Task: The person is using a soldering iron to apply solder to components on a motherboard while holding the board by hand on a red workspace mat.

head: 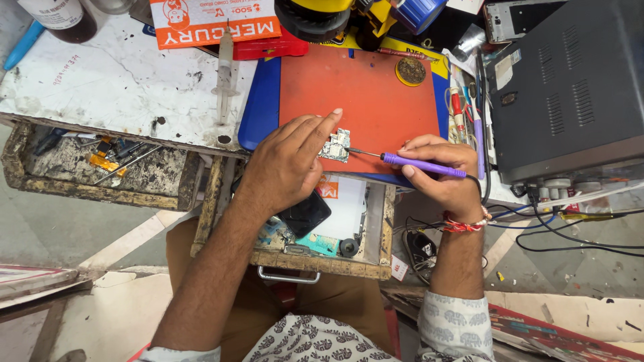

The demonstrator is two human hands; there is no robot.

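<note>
Far edge of bench, left of centre: flat orange-and-white cardboard package point(213, 21), rectangular, lying on the white worktop. Top left corner: dark brown bottle with a white paper label point(55, 11) wrapped round it. In the open drawer below my hands: a dark phone screen point(305, 214), beside a white card with an orange corner label point(328, 188).

My right hand point(446, 177) grips a smooth purple plastic iron point(424, 165), metal-tipped; matt orange rubbery mat point(362, 94); rough worn wooden drawer point(322, 260); metallic circuit board point(335, 145).
</note>
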